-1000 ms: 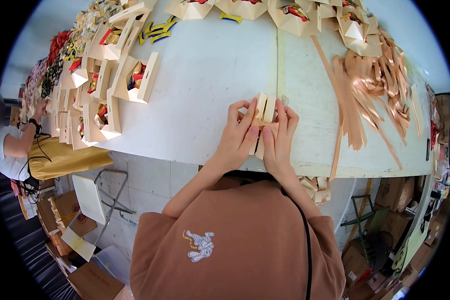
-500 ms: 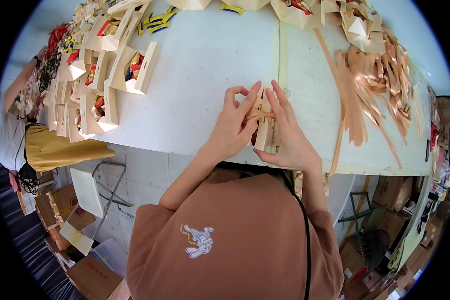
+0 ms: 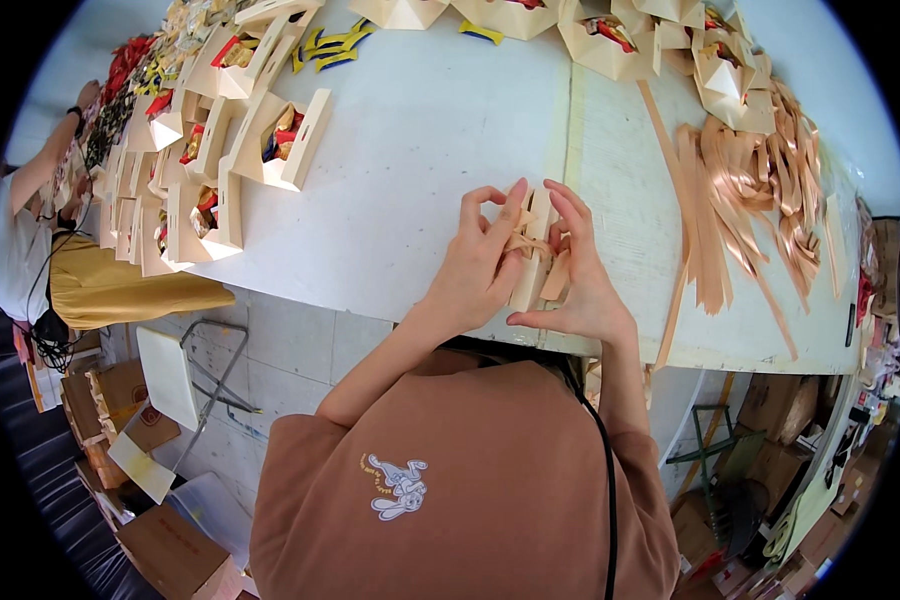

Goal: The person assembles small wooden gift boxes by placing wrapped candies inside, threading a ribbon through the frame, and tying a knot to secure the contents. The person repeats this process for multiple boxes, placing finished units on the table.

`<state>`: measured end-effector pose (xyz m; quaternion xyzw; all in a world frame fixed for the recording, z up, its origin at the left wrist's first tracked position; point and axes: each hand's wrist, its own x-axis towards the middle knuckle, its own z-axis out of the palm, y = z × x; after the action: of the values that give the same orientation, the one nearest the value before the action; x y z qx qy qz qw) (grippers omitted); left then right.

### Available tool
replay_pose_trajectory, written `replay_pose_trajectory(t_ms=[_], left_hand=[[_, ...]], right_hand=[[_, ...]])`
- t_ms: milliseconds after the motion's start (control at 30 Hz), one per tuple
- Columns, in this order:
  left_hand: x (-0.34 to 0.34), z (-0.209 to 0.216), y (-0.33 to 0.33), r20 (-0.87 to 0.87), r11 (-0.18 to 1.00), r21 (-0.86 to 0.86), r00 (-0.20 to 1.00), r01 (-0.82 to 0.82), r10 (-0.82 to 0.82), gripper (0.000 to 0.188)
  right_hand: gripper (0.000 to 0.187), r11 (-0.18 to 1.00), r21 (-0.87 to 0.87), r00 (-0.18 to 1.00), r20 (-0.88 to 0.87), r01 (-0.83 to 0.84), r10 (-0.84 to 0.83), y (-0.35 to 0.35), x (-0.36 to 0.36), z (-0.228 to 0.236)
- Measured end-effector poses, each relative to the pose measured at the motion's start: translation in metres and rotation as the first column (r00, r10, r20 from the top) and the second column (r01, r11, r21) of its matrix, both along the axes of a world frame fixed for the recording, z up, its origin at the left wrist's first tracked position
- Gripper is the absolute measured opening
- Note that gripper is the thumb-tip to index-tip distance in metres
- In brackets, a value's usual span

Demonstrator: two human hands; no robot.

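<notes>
A cream cardboard gift box (image 3: pixel 527 288) stands near the table's front edge between my two hands. A tan ribbon (image 3: pixel 536 246) is looped and crossed over its top, with a tail hanging beside my right palm. My left hand (image 3: pixel 475 265) is closed at the box's left side, thumb and fingers pinching the ribbon at the crossing. From the right, my right hand (image 3: pixel 592 290) has its fingers curled in around the ribbon, while its thumb sticks out low near the box's front end. Fingers partly hide the ribbon's crossing.
Cut tan ribbons (image 3: pixel 715 230) lie in a heap at right. Open cream boxes with wrapped sweets (image 3: pixel 280 140) crowd the left, and more boxes (image 3: pixel 610 40) line the far side. Yellow-and-blue packets (image 3: pixel 332 45) lie there too. A person's arm (image 3: pixel 50 160) reaches in at far left; a folding stool (image 3: pixel 170 375) stands below.
My right fingers, formerly straighter, have curled in around the ribbon. The ribbon's tail now shows at the box's right side. The whole view has shifted slightly.
</notes>
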<state>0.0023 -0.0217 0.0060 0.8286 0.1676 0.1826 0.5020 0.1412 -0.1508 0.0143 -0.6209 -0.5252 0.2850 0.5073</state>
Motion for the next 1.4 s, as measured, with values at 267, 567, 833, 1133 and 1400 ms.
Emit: replay_pose_trajectory(t_ms=[267,567,833,1133,1400], left_hand=[[0.000,-0.008,0.001,0.048,1.000,0.024,0.999,0.013,-0.014,0.065],[-0.019,-0.008,0.024,0.137,0.981,-0.170,0.988,0.095,-0.072,0.048],[-0.022,-0.033,0.035,0.101,0.991,-0.130,0.995,-0.009,0.023,0.017],[-0.012,-0.017,0.010,0.029,0.998,0.016,0.997,-0.069,0.068,0.009],[-0.030,-0.022,0.033,-0.130,0.886,-0.461,0.983,0.056,-0.129,0.015]], right_hand=[[0.129,0.996,-0.085,0.965,0.261,-0.019,0.040,0.006,0.000,0.006],[0.118,0.995,-0.054,0.967,0.248,0.079,-0.063,-0.004,0.005,-0.006],[0.035,0.963,-0.100,0.865,0.471,0.249,-0.175,-0.014,0.009,-0.012],[0.004,0.899,0.060,0.827,0.369,0.434,-0.424,0.006,-0.021,-0.029],[0.012,0.918,-0.275,0.906,-0.236,0.286,-0.352,-0.019,0.001,-0.008]])
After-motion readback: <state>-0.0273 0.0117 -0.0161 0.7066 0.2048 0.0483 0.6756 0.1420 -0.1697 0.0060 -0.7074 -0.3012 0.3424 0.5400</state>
